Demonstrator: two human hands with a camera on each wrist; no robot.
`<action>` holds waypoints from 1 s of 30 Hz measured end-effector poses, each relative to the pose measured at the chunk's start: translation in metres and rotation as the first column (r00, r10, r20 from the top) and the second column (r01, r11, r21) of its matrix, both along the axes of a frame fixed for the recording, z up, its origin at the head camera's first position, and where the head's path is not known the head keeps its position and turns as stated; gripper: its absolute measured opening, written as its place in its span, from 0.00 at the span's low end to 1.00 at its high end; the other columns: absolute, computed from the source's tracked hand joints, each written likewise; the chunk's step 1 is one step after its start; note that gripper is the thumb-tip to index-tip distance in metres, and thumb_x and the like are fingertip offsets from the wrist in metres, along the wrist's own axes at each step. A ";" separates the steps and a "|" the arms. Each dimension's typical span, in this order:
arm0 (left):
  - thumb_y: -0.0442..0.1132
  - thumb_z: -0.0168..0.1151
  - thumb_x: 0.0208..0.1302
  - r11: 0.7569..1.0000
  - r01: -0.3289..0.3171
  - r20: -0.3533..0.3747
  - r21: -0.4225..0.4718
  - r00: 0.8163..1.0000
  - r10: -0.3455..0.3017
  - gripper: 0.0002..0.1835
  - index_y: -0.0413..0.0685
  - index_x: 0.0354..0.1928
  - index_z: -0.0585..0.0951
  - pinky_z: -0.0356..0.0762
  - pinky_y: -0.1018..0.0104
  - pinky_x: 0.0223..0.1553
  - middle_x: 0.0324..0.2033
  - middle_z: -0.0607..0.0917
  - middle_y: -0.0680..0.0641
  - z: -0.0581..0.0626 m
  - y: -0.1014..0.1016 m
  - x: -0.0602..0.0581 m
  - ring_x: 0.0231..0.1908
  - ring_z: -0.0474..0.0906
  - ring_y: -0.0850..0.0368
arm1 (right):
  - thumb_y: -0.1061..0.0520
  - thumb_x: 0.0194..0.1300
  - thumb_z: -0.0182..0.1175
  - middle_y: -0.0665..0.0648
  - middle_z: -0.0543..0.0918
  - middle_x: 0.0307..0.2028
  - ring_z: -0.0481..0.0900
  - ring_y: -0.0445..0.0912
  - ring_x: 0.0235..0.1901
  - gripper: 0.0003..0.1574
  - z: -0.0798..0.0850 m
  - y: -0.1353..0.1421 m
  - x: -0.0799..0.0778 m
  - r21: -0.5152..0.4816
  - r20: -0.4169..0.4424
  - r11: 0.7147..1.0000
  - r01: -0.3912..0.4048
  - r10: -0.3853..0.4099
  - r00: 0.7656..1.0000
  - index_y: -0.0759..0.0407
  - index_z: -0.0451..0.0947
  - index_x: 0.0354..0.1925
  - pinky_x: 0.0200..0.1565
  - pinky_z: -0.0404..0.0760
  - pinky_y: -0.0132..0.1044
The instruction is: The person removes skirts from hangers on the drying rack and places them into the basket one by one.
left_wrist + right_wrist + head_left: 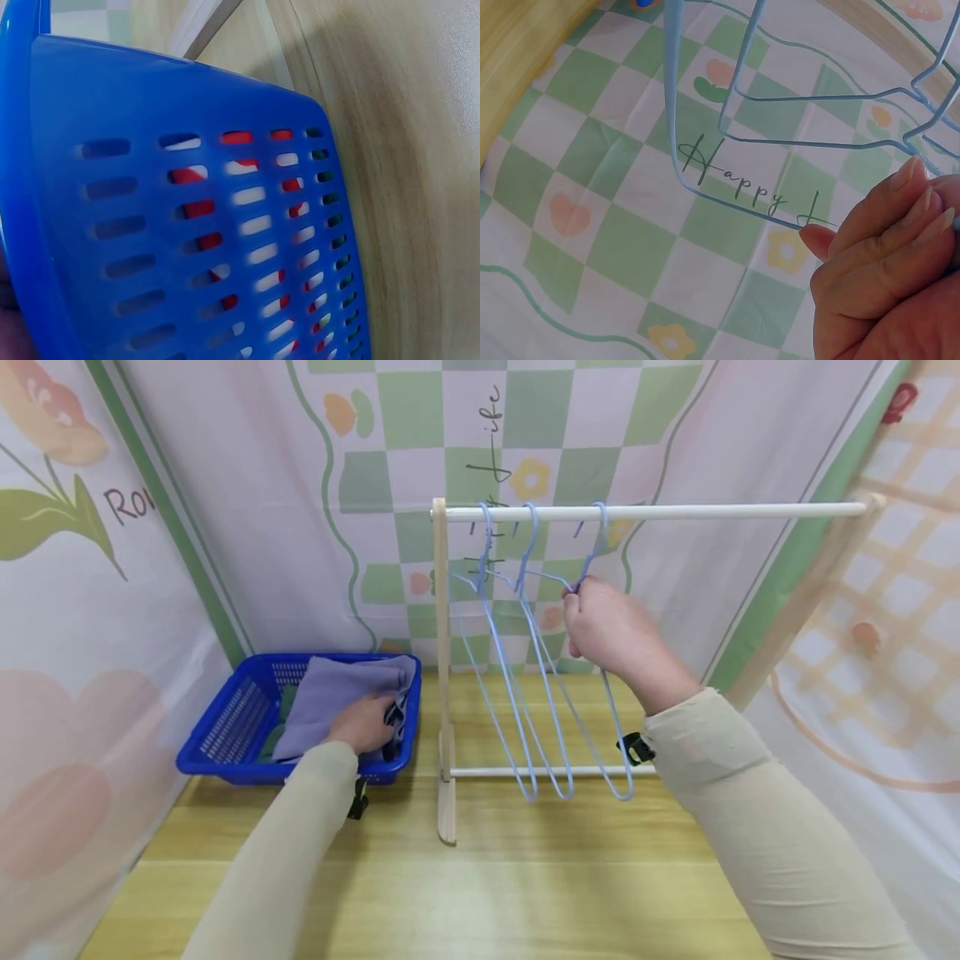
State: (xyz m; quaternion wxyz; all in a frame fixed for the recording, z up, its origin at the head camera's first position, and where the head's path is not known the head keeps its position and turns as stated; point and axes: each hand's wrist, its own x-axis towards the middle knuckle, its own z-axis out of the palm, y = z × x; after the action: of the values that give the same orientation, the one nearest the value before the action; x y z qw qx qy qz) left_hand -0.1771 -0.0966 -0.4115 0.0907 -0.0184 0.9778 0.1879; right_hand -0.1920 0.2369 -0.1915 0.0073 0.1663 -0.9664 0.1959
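In the head view, my right hand (611, 631) grips a light blue clothes hanger (603, 531) just below its hook, which is over the white top rail (720, 512). The right wrist view shows the thumb and curled fingers (885, 262) at the hanger's neck. Two more blue hangers, a middle one (551, 693) and a left one (501, 652), hang from the same rail. My left hand (363, 724) is inside a blue basket (225, 768), on a purple cloth (322, 693) and dark fabric (393, 718). Its fingertips are hidden.
The rack's wooden left post (442, 652) stands right of the basket. A lower white rail (480, 772) runs behind the hangers. Green cloth (275, 739) lies in the basket, and red and white fabric (199, 209) shows through its slots. A printed curtain (412, 410) hangs behind.
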 end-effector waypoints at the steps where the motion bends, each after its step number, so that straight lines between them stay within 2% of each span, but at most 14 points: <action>1: 0.38 0.56 0.71 1.000 -0.001 -0.002 0.003 1.000 0.001 0.36 0.48 0.80 0.63 0.62 0.36 0.74 0.78 0.62 0.36 0.000 0.000 0.000 0.75 0.61 0.33 | 0.49 0.84 0.29 0.55 0.85 0.25 0.78 0.55 0.30 0.27 0.000 -0.001 0.000 0.000 0.000 1.000 -0.004 0.004 1.000 0.61 0.73 0.47 0.37 0.74 0.47; 7: 0.39 0.56 0.73 1.000 -0.004 0.004 0.005 1.000 0.004 0.35 0.48 0.80 0.63 0.63 0.36 0.73 0.78 0.63 0.35 0.000 0.002 0.003 0.75 0.62 0.33 | 0.51 0.84 0.30 0.56 0.86 0.25 0.79 0.56 0.31 0.28 0.001 -0.008 -0.001 0.018 0.006 0.999 -0.026 0.026 1.000 0.62 0.75 0.49 0.40 0.75 0.49; 14: 0.40 0.56 0.73 1.000 -0.010 0.011 0.008 1.000 0.010 0.35 0.49 0.80 0.63 0.63 0.35 0.73 0.78 0.64 0.35 0.004 0.004 0.007 0.75 0.62 0.33 | 0.50 0.83 0.31 0.56 0.85 0.24 0.78 0.55 0.29 0.28 0.001 -0.018 0.001 0.028 -0.003 0.999 -0.029 0.029 1.000 0.59 0.75 0.38 0.39 0.75 0.48; 21: 0.41 0.57 0.74 1.000 0.006 -0.011 -0.010 1.000 -0.006 0.34 0.47 0.79 0.64 0.65 0.37 0.72 0.75 0.69 0.36 0.004 0.004 0.009 0.73 0.66 0.34 | 0.49 0.84 0.29 0.57 0.86 0.27 0.80 0.55 0.31 0.28 0.001 -0.027 0.004 0.028 0.003 0.999 -0.028 0.028 1.000 0.59 0.74 0.42 0.42 0.77 0.49; 30: 0.41 0.57 0.74 0.999 0.024 -0.044 0.028 0.999 -0.023 0.32 0.46 0.78 0.67 0.71 0.39 0.68 0.70 0.75 0.37 0.002 0.001 0.010 0.67 0.74 0.37 | 0.49 0.84 0.29 0.57 0.85 0.30 0.81 0.55 0.33 0.27 -0.001 -0.033 0.005 0.018 -0.004 0.999 -0.038 0.038 0.999 0.59 0.73 0.44 0.44 0.77 0.50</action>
State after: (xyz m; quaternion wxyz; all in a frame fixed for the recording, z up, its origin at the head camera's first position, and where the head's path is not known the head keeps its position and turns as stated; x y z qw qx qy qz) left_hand -0.1670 -0.0954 -0.4095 0.0718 -0.0015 0.9770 0.2009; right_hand -0.1866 0.2043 -0.1921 0.0043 0.1853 -0.9647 0.1871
